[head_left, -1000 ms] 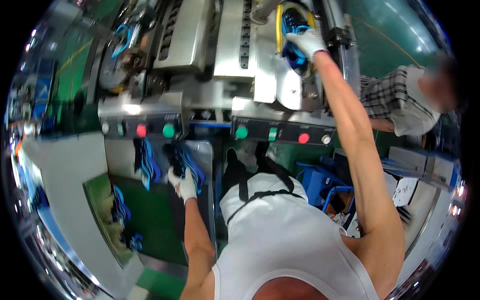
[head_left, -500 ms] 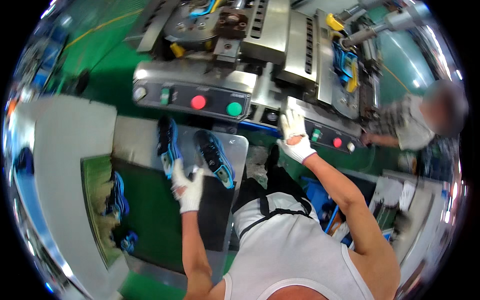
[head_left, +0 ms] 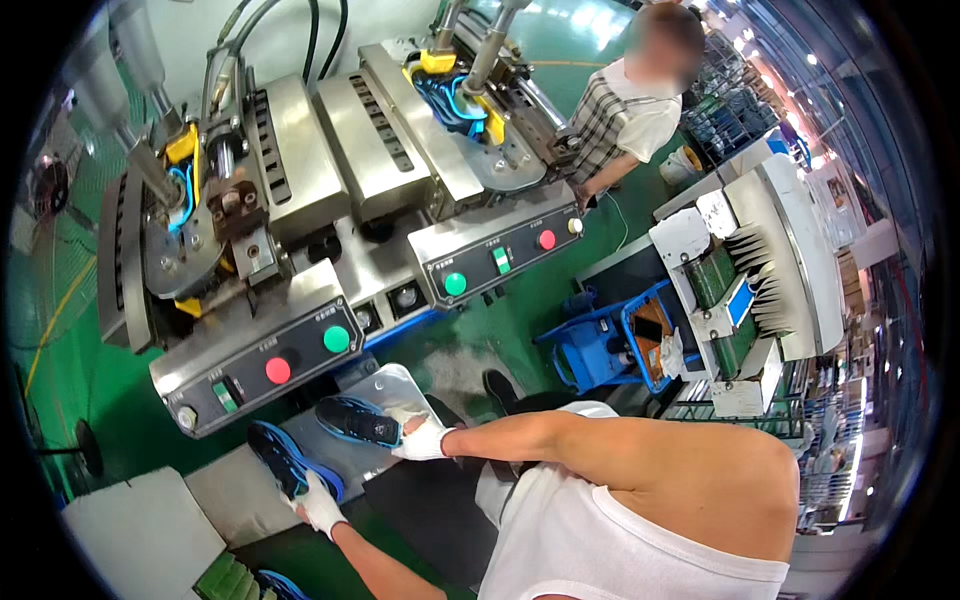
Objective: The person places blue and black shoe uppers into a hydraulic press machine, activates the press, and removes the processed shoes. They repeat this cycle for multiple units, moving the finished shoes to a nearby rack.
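Note:
Two black shoes with bright blue soles and trim rest on a clear plate [head_left: 400,386] in front of the machine. My left hand [head_left: 320,506], in a white glove, is closed around the heel end of the left shoe [head_left: 284,458]. My right hand [head_left: 422,438], gloved the same way with some fingertips bare, grips the heel end of the right shoe [head_left: 352,420]. The toes of both shoes point toward the machine panel [head_left: 255,350]. My palms hide the heels in part.
A steel machine with two stations stands ahead; blue and yellow parts [head_left: 455,105] are clamped at the far one. A second panel [head_left: 500,250] has coloured buttons. Someone in a checked top [head_left: 600,110] stands beyond it. To the right are a blue cart [head_left: 580,350] and a brush conveyor [head_left: 712,275].
My right hand has left the far control panel and now holds the right shoe. My left hand, spread by the left shoe before, has closed on it. The view has swung to the right.

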{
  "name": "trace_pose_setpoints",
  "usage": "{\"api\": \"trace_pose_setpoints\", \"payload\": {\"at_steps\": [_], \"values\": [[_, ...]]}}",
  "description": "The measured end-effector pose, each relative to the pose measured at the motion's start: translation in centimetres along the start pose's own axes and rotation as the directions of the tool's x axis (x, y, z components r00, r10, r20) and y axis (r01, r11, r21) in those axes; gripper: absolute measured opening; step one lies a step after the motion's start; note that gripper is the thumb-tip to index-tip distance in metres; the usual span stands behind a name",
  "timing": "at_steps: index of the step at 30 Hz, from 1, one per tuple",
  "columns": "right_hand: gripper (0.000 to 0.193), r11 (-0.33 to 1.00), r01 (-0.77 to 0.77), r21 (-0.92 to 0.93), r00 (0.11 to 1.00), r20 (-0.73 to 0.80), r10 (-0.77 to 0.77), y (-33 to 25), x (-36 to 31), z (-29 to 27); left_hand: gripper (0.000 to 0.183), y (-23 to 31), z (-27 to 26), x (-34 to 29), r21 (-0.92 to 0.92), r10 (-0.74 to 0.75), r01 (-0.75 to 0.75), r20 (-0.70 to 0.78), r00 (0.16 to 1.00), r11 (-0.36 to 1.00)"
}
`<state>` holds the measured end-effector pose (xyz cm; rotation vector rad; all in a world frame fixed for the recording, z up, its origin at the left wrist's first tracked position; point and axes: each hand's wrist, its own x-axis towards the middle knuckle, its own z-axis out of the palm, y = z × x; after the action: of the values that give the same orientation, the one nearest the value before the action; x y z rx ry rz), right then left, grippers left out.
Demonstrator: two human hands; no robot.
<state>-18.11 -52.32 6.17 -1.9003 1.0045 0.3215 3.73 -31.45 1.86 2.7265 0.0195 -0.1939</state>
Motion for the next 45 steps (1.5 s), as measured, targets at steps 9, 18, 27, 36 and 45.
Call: {"api": "trace_pose_setpoints", "payload": {"at_steps": [9, 18, 27, 36, 45], "values": [[0.100, 0.971, -0.172, 0.167, 0.976, 0.161, 0.145, 0.2, -14.1, -21.8, 0.085, 3.1, -12.5, -6.3, 0.001, 0.082, -0.091, 0.428, 0.900, 0.996], [0.103, 0.539, -0.373, 0.755, 0.615, -0.233, 0.753, 15.5, -33.4, -25.1, 0.070, 26.2, -12.7, -24.5, -0.331, 0.500, -0.480, 0.819, 0.280, 0.812], [0.042, 0.258, 0.807, 0.531, 0.032, -0.475, 0.879, 25.8, -47.1, -27.1, 0.072, 45.2, -4.0, -49.6, -0.661, 0.516, -0.493, 0.750, -0.413, 0.566], [0.086, 0.331, -0.256, 0.908, -0.500, -0.418, 0.759, 43.2, -58.0, -37.7, 0.086, 62.7, 3.2, -82.8, -0.680, 0.675, -0.722, 0.472, -0.568, -0.131], [0.068, 0.420, -0.617, 0.666, -0.533, -0.746, 0.400, 56.6, -59.5, -40.1, 0.084, 61.9, 12.2, -92.0, -0.795, 0.821, -0.497, -0.001, -0.572, -0.348]]}}
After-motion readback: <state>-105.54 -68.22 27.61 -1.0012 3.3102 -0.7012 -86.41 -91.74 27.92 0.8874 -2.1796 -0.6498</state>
